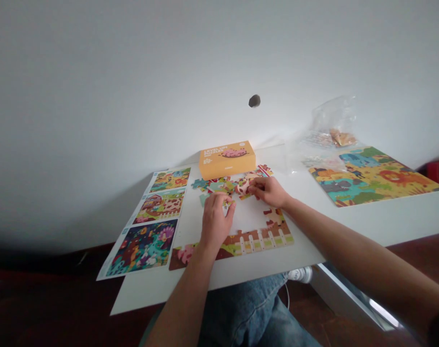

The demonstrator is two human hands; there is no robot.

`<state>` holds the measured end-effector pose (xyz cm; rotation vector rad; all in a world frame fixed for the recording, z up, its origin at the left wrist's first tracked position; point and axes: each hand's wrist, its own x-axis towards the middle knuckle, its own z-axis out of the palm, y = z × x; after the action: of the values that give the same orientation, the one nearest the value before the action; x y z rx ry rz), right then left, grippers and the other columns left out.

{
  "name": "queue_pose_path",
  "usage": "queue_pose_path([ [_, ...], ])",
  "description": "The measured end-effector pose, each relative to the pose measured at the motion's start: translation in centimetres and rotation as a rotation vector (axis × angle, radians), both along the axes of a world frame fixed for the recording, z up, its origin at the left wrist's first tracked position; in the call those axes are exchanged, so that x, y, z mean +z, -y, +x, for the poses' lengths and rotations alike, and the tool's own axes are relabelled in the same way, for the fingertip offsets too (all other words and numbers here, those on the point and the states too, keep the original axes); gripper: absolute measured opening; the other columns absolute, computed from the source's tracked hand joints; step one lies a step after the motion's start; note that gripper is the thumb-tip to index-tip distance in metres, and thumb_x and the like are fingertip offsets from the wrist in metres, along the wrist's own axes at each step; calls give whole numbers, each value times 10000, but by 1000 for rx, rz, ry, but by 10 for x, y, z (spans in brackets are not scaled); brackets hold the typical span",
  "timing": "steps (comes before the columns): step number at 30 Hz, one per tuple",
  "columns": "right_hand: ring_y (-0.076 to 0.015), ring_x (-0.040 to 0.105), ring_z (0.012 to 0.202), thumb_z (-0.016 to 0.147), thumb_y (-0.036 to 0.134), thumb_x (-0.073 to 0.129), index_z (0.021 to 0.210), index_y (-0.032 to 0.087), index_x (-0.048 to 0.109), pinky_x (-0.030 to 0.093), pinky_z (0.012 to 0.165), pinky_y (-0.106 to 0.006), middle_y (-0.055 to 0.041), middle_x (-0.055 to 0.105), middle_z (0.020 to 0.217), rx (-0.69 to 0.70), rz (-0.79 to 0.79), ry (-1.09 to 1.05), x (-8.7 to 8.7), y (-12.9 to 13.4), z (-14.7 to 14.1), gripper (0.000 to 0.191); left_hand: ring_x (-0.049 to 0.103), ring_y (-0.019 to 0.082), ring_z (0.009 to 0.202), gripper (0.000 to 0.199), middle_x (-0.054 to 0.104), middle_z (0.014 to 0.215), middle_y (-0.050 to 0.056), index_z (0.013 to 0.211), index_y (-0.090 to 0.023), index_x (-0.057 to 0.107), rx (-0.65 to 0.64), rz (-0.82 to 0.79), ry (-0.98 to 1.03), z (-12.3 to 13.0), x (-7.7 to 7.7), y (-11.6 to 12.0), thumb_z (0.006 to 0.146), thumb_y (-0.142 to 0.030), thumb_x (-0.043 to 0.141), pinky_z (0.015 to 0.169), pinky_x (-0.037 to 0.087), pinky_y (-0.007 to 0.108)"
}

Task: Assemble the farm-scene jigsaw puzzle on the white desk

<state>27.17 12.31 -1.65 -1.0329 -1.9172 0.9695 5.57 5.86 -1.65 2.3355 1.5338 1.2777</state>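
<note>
1. White surface (349, 226), backed by a pale wall (132, 72); partial puzzle (264, 241) laid near its front edge.
2. Spotted piece (242, 187) clamped between fingers of the right hand (270, 192).
3. Fingers of the left hand (216, 217) held apart.

A pale wall (132, 72) backs the white table (367, 224); the dark floor (429, 255) seems wooden.

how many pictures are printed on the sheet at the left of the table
3, one above another: a yellow animal scene at the top, a farm scene in the middle and a dark scene at the bottom. The sheet's underside is hidden.
</note>
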Motion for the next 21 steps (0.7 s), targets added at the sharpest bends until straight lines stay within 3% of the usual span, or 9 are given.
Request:
queue_pose_path([
  [4,-118,512,498,878,321,527,757,167,650,348,517,-241,-14,626,588,-341,38,76,2,-9,8,231,515,328,1202,259,588,1285,133,1101,-220,656,137,-59,-202,-13,-11,-4,852,-286,625,1045,400,559],
  [10,-128,510,495,859,501,561,639,189,622,314,511,-258,-23,607,555,-622,-31,288,-2,-15,14,387,529,355,1203,353,577,1310,153,1135,-219,670,316,-189,-278,-18,-14,-3,822,-382,654,1009,431,559],
  [12,-130,525,512,859,543,547,667,195,645,311,512,-255,-21,615,572,-628,-43,342,-4,-16,15,409,542,328,1187,347,587,1283,152,1131,-199,665,344,-217,-323,-19,-11,-4,833,-375,640,1015,446,506],
  [16,-143,577,606,823,573,602,911,243,726,359,556,-250,0,664,691,-473,6,361,-5,-16,14,363,571,282,1133,267,605,1209,132,1057,-181,683,342,-273,-331,-23,-6,-7,832,-320,649,1026,454,414],
  [21,-253,566,1009,708,476,771,1104,279,713,434,872,-357,-69,658,1043,-336,271,471,-11,-19,12,446,582,268,1106,67,606,1094,111,846,-185,699,327,-259,-272,-26,-4,-10,803,-206,652,1022,455,401],
])
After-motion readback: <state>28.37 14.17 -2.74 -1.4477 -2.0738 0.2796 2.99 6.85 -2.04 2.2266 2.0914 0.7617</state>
